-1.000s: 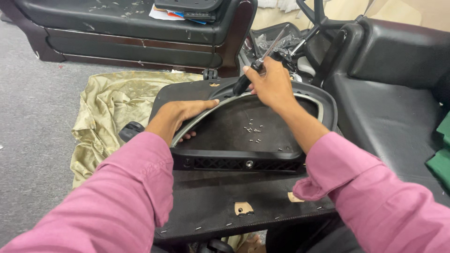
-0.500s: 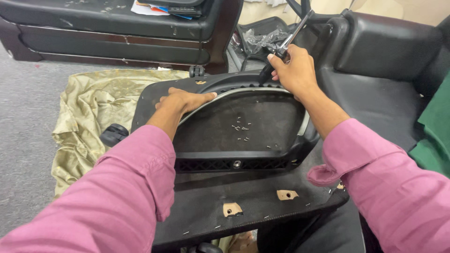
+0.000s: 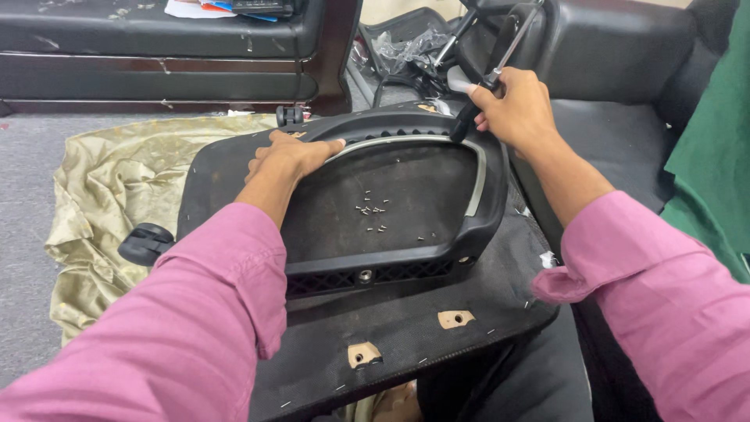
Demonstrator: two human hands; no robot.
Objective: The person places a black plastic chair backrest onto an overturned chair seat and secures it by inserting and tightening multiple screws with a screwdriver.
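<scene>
A black plastic chair frame [image 3: 469, 234] lies on a black fabric-covered seat board [image 3: 406, 328] across my lap. My left hand [image 3: 293, 156] rests flat on the frame's upper left rim, by a grey curved strip [image 3: 406, 141]. My right hand [image 3: 516, 105] grips a screwdriver [image 3: 488, 82] with a black handle; its tip meets the frame's upper right edge. Several small loose staples [image 3: 373, 212] lie on the dark fabric inside the frame. Both my sleeves are pink.
An olive cloth [image 3: 117, 195] is spread on the grey floor at left, with a black caster wheel [image 3: 147, 242] on it. A black sofa [image 3: 156, 55] stands behind. Black chair parts [image 3: 625, 70] and green fabric [image 3: 715, 148] are at right.
My right hand with the screwdriver has shifted right along the frame's top edge. The view has tilted, so the frame and board sit more central. My left hand stays on the rim.
</scene>
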